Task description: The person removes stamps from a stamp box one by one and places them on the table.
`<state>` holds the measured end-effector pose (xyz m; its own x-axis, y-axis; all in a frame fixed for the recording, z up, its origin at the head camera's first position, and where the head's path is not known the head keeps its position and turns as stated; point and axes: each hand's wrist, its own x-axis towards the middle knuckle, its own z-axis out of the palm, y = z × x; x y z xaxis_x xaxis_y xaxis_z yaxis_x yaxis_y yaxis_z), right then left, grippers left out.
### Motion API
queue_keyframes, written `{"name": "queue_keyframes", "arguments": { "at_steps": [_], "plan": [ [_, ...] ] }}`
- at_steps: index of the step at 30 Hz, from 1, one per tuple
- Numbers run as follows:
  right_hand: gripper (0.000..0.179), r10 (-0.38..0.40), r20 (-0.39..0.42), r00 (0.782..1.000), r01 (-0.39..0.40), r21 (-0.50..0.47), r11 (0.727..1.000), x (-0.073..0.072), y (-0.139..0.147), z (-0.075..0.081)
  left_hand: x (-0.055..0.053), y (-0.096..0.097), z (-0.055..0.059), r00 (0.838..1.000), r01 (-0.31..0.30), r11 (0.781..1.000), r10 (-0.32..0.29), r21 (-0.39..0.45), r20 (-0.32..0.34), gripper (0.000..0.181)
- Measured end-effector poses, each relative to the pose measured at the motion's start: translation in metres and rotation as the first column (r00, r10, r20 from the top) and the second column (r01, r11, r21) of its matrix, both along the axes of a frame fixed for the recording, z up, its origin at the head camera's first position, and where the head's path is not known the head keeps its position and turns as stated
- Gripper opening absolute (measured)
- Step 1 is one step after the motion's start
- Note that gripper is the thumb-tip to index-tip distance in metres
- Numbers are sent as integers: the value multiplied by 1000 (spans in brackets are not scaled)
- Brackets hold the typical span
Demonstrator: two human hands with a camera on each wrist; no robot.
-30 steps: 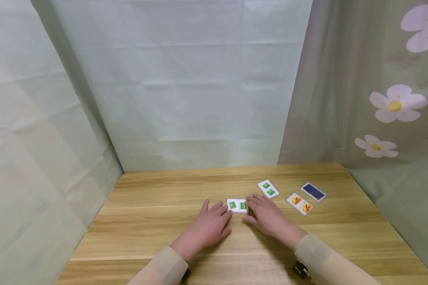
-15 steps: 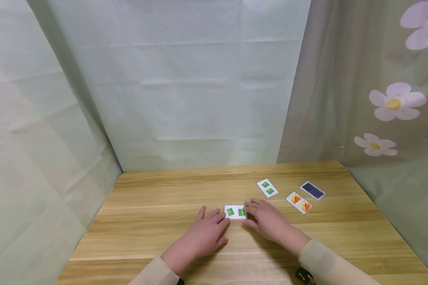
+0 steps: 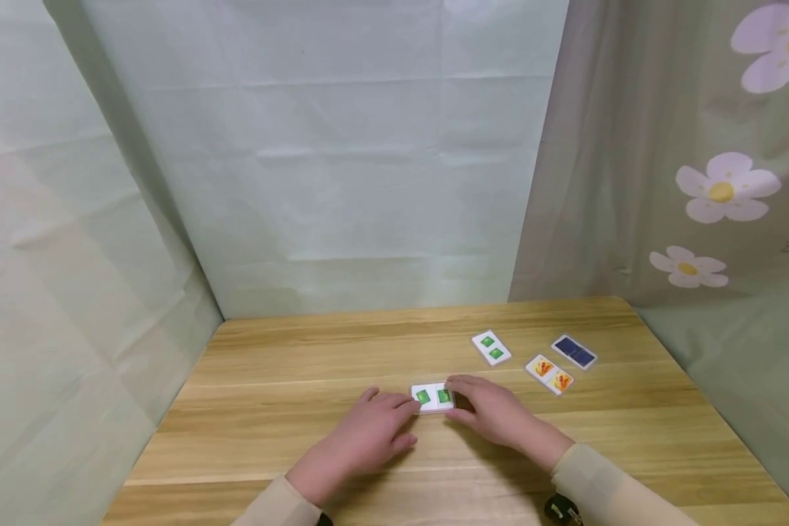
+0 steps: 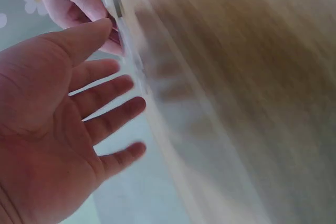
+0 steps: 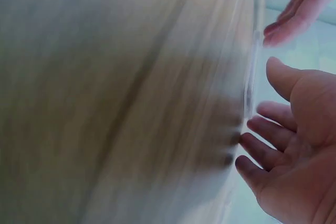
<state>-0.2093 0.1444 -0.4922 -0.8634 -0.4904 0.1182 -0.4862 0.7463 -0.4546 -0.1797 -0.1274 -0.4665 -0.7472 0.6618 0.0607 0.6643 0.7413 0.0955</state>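
A white card (image 3: 432, 404) with two green pictures lies face up on the wooden table, between the two hands in the head view. My left hand (image 3: 367, 432) touches its left end with loosely straight fingertips. At the right end, fingers of my right hand (image 3: 500, 416) rest on the card's upper corner, and the thumb is by its lower corner. Spread, relaxed fingers show on the left hand (image 4: 58, 124) in the left wrist view. In the right wrist view, the right hand (image 5: 299, 150) has its fingers extended, and the card (image 5: 250, 85) is seen edge-on.
To the right lie another green-picture card (image 3: 491, 348), a card with orange-red pictures (image 3: 549, 375) and a dark blue card (image 3: 574, 351). A pale cloth (image 3: 368, 183) hangs behind the wooden table (image 3: 289, 358), and a flower-printed curtain (image 3: 605, 183) hangs at the right.
The green-picture card between my hands has slid toward me and slightly left. Both hands have moved with it; the left hand has drawn nearer. The other cards stay put.
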Motion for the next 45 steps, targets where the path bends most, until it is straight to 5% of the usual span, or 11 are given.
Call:
{"name": "queue_keyframes", "arguments": {
  "at_steps": [8, 19, 45],
  "plan": [
    [63, -73, 145, 987, 100, -190, 977, -9, -1, -6, -22, 4, -8, 999, -24, 992, 21, 121, 27, 56],
    [58, -86, 128, 988, 116, -252, 961, -15, -5, -9, -41, 14, -13, 993, -79, 989, 67, 122, 92, 61],
    [54, -80, 118, 990, 107, -247, 963, -16, -6, -12, -48, 20, -17, 991, -101, 983, 86, 155, 99, 57]
  ]
}}
